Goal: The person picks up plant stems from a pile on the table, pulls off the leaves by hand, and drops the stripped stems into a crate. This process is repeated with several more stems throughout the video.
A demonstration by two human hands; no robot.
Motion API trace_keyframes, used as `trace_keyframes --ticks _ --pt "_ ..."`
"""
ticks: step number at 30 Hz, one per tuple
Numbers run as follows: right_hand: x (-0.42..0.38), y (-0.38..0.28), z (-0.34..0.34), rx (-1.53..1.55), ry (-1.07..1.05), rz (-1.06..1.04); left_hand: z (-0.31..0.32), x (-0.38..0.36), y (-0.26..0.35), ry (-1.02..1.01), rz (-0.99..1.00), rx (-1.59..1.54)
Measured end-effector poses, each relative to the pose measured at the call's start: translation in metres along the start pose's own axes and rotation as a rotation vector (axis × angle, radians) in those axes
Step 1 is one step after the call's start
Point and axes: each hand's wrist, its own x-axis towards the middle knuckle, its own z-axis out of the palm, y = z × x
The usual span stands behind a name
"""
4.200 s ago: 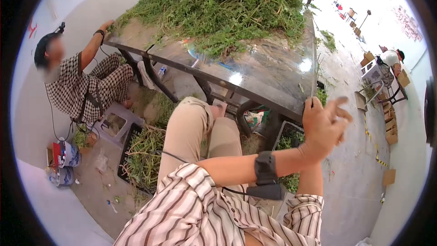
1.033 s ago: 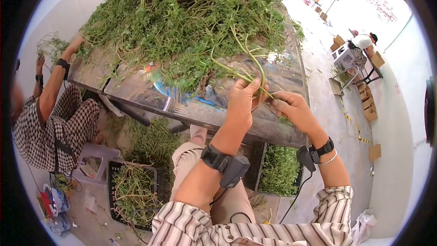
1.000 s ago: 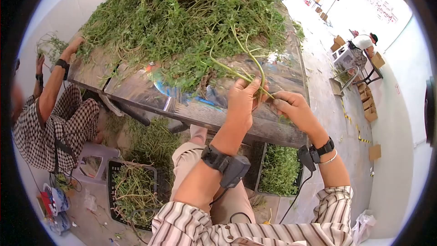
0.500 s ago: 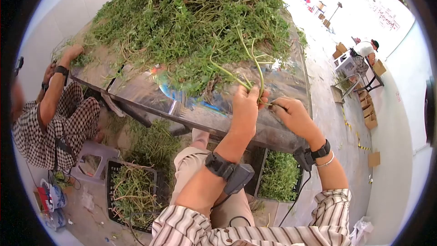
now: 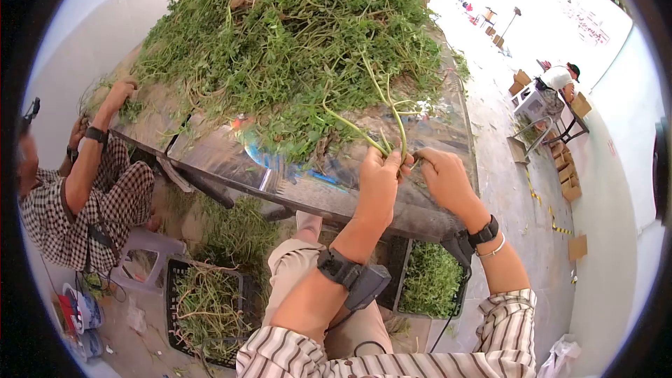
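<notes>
A branching green stem [image 5: 400, 126] stands upright from my left hand [image 5: 380, 180], whose fingers are closed round its lower end. My right hand [image 5: 446, 180] is just to the right, its thumb and forefinger pinched near the stem's base; anything between them is too small to make out. Both hands are above the near edge of the dark table [image 5: 315, 199]. Beyond them a large heap of leafy green plants [image 5: 294, 42] covers much of the table.
Below the table are a black crate of stems [image 5: 206, 304] and a black crate of green leaves [image 5: 430, 280]. A co-worker in checks [image 5: 84, 196] sits at the left, one hand at the heap. Another person [image 5: 560, 78] sits far right beside cardboard boxes [image 5: 565, 171].
My right hand has turned a little, its fingers drawn in near the stem's base. My left hand still holds the stem, slightly lower in view. The co-worker's hand at the left has shifted right.
</notes>
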Motion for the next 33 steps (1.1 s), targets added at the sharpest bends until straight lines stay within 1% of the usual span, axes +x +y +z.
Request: trace_keyframes --ticks 2,3,5,6,8,12,14,15,17,18,20,21,23,25,27,29,30,32,33 --pt "0.006 0.021 0.012 0.380 0.078 -0.053 0.000 -0.001 -0.001 0.022 -0.020 -0.012" --pt "0.010 0.026 0.005 0.379 0.080 -0.051 -0.001 -0.001 -0.001 0.049 -0.039 -0.026" --pt "0.015 0.039 -0.011 0.707 0.003 0.526 -0.003 -0.004 0.006 0.072 -0.025 -0.015" --pt "0.014 0.044 -0.015 0.707 0.004 0.525 -0.004 -0.005 0.010 0.097 -0.007 -0.006" --pt "0.013 0.051 -0.021 1.042 0.065 0.603 -0.007 -0.003 0.011 0.086 -0.001 -0.013" --pt "0.017 0.038 -0.018 0.984 0.088 0.606 -0.006 -0.005 0.009 0.041 -0.015 -0.001" --pt "0.021 0.035 -0.016 0.864 0.070 0.610 -0.004 -0.006 0.007 0.037 -0.017 -0.012" --pt "0.024 0.042 -0.009 0.865 0.071 0.610 -0.003 -0.007 0.006 0.034 -0.019 -0.025" --pt "0.033 0.060 0.008 0.304 0.259 0.220 -0.003 -0.007 0.006 0.030 -0.013 -0.020" --pt "0.036 0.060 0.008 0.304 0.262 0.221 -0.002 -0.006 0.006 0.024 -0.007 -0.016" --pt "0.044 0.056 0.008 0.227 0.170 0.307 -0.002 -0.008 0.008 0.032 -0.014 -0.022" --pt "0.047 0.061 0.011 0.227 0.171 0.308 -0.002 -0.009 0.010 0.043 -0.021 -0.030" --pt "0.054 0.075 0.024 0.056 0.238 0.249 -0.001 -0.010 0.012 0.044 -0.023 -0.040" --pt "0.060 0.083 0.030 0.026 0.237 0.213 -0.003 -0.009 0.015 0.048 -0.022 -0.051" --pt "0.065 0.088 0.030 -0.002 0.234 0.176 -0.005 -0.009 0.017 0.046 -0.008 -0.128" --pt "0.070 0.089 0.024 0.100 0.094 0.274 -0.007 -0.009 0.021 0.077 0.015 -0.154" --pt "0.070 0.092 0.023 0.101 0.091 0.273 -0.008 -0.009 0.023 0.106 0.038 -0.181" --pt "0.070 0.096 0.021 0.169 0.197 0.210 -0.011 -0.010 0.026 0.105 0.062 -0.206" --pt "0.069 0.093 0.017 0.169 0.194 0.211 -0.012 -0.010 0.028 0.100 0.085 -0.230"
